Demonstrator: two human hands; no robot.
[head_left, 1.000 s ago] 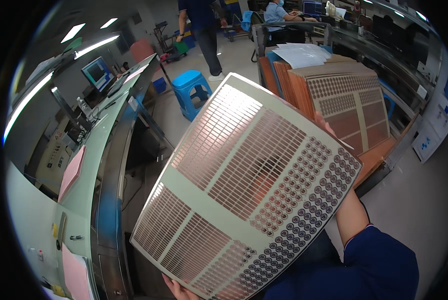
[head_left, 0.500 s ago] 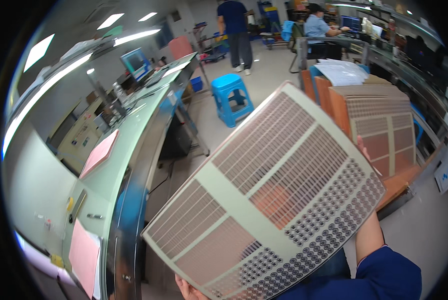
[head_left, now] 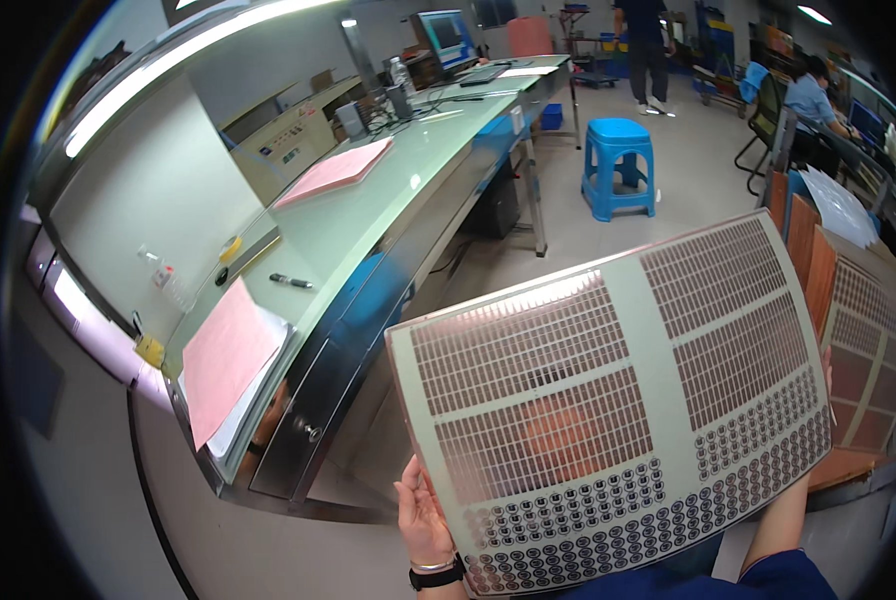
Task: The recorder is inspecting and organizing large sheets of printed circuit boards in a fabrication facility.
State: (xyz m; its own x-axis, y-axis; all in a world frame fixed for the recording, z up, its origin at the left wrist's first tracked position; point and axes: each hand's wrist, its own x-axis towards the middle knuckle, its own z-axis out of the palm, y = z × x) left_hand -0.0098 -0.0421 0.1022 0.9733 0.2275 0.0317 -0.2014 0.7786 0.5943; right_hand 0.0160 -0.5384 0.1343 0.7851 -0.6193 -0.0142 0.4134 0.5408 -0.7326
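A large thin circuit board panel [head_left: 640,400] spans the lower right in front of me, pale green with blocks of copper grid and rows of dark rings. It tilts slightly, its right end higher. My left hand [head_left: 425,515], with a black band at the wrist, grips the panel's lower left edge, and part of its fingers is behind the sheet. At the right edge only the fingertips of my right hand [head_left: 829,370] show; the panel covers the rest. A stack of similar panels [head_left: 873,345] stands on edge at the right, beside orange-brown boards [head_left: 808,250].
A glass-topped bench [head_left: 388,215] runs along the left, bearing pink sheets [head_left: 230,360], a pen [head_left: 291,282], a bottle [head_left: 166,280] and a monitor [head_left: 445,42]. Beyond the panel stands a blue stool [head_left: 618,170]. One person stands at the back; another sits at the right.
The panel has turned from a steep slant to nearly level and now sits further right in view. My view has swung left, bringing in more bench. More of my left hand shows.
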